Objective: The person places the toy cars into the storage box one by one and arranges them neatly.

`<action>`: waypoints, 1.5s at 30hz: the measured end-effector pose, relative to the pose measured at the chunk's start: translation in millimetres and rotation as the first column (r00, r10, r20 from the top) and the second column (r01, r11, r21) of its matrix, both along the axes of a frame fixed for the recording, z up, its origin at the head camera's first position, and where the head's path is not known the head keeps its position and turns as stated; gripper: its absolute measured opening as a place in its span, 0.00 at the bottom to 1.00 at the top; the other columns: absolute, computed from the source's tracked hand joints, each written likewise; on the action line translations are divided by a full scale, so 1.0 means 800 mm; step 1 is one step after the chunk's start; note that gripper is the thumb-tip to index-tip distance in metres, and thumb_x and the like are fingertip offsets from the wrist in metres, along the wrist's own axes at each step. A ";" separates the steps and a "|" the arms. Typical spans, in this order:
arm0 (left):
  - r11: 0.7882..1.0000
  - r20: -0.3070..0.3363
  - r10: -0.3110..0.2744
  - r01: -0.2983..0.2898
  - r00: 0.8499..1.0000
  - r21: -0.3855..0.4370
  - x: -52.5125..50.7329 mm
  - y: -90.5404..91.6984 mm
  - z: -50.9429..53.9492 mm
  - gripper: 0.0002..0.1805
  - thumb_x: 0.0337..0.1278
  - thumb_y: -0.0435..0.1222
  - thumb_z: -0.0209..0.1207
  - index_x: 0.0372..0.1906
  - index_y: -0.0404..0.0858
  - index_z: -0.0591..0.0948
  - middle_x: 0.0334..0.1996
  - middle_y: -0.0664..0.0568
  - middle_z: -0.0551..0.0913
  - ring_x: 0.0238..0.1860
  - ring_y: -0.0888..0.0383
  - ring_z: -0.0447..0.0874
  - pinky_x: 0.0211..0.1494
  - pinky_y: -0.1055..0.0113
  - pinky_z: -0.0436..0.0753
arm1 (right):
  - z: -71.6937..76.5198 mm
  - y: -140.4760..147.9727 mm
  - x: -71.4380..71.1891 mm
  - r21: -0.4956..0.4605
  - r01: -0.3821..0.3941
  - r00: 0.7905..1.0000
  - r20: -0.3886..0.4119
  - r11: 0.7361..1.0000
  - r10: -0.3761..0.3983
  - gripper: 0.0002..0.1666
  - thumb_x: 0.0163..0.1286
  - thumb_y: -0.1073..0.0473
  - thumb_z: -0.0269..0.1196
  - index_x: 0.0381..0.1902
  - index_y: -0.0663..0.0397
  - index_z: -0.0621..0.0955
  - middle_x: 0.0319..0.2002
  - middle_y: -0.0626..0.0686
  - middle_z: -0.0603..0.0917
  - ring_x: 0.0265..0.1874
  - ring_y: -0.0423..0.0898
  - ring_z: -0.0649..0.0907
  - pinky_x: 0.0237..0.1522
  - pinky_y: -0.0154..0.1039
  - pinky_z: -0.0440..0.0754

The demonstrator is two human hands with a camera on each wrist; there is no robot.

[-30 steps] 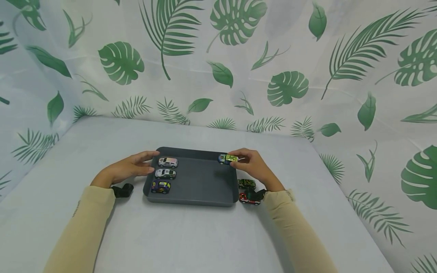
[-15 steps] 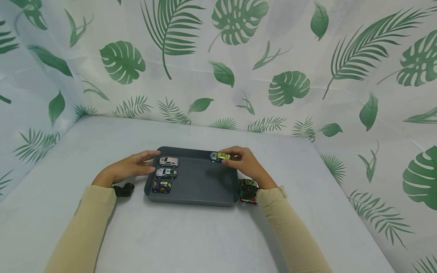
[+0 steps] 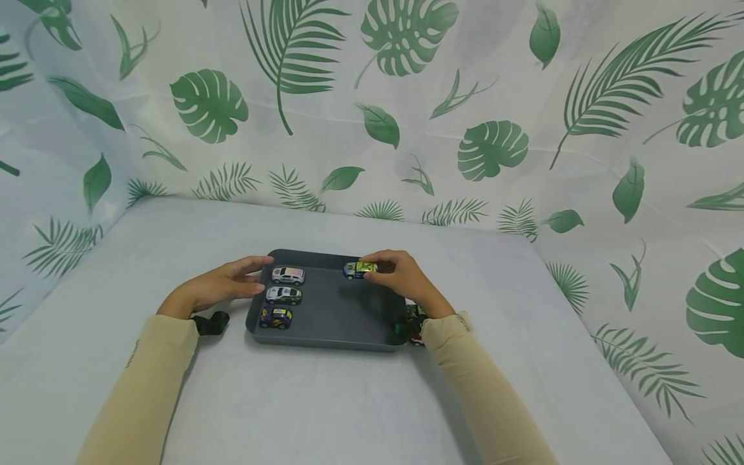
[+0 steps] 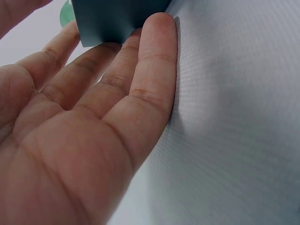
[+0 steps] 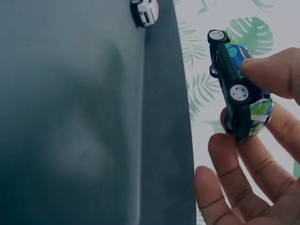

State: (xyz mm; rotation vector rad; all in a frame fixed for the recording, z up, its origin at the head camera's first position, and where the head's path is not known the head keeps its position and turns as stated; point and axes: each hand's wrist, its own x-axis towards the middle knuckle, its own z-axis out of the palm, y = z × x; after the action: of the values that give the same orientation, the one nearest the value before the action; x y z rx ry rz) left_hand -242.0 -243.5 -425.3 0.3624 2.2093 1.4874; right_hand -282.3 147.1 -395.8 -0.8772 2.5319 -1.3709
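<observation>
My right hand [image 3: 401, 276] pinches a yellow, green and blue toy car [image 3: 359, 270] between thumb and fingers, over the back part of a dark grey tray [image 3: 325, 342]. In the right wrist view the car [image 5: 239, 89] is tilted, its wheels facing the tray side. My left hand [image 3: 217, 287] touches the tray's left edge, fingers fairly straight; in the left wrist view its fingers [image 4: 157, 61] meet the tray wall [image 4: 112, 21]. Down the tray's left side stand a white-pink car [image 3: 288, 276], a white-green car [image 3: 283, 296] and a purple-yellow car [image 3: 276, 317].
Outside the tray's right edge, cars lie partly hidden by the right wrist, among them a camouflage-patterned one [image 3: 414, 312]. A black wrist device [image 3: 212, 323] sits by the left cuff. Leaf-patterned cloth [image 3: 372, 155] stands behind the white table [image 3: 302, 413].
My right hand has moved left over the tray with the yellow-green car in its grip. The left hand stays at the tray edge, and the three cars on the left keep their places.
</observation>
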 end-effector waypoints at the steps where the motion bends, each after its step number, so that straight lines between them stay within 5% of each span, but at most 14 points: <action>1: 1.000 0.001 0.000 0.000 1.000 0.001 0.000 0.000 0.000 0.45 0.77 0.39 0.65 0.87 0.35 0.54 0.87 0.31 0.45 0.83 0.24 0.48 0.81 0.31 0.61 | -0.001 -0.003 -0.001 0.002 0.001 1.000 0.011 1.000 -0.001 0.21 0.74 0.68 0.70 0.63 0.67 0.86 0.59 0.66 0.87 0.50 0.56 0.90 0.54 0.51 0.88; 11: 1.000 0.001 0.001 -0.001 1.000 0.016 -0.001 0.001 -0.002 0.44 0.78 0.38 0.64 0.87 0.35 0.54 0.87 0.31 0.44 0.83 0.24 0.47 0.81 0.32 0.61 | -0.008 -0.030 -0.008 0.047 0.051 0.997 0.048 0.998 -0.053 0.19 0.72 0.67 0.71 0.59 0.65 0.88 0.54 0.62 0.90 0.47 0.50 0.89 0.50 0.43 0.87; 45: 1.000 0.006 0.004 -0.004 1.000 0.005 -0.002 0.000 -0.002 0.44 0.78 0.38 0.64 0.87 0.35 0.54 0.87 0.31 0.44 0.84 0.25 0.48 0.81 0.33 0.61 | -0.023 -0.084 -0.013 0.250 0.147 0.987 0.020 0.957 -0.157 0.16 0.69 0.65 0.76 0.54 0.59 0.91 0.52 0.57 0.92 0.51 0.54 0.89 0.55 0.49 0.87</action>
State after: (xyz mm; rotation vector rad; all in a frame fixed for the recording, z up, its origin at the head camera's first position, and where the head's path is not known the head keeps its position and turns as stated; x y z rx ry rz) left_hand -243.7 -243.8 -426.6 0.3554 2.2034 1.4951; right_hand -292.8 79.9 -414.3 -0.6144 2.7108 -1.0619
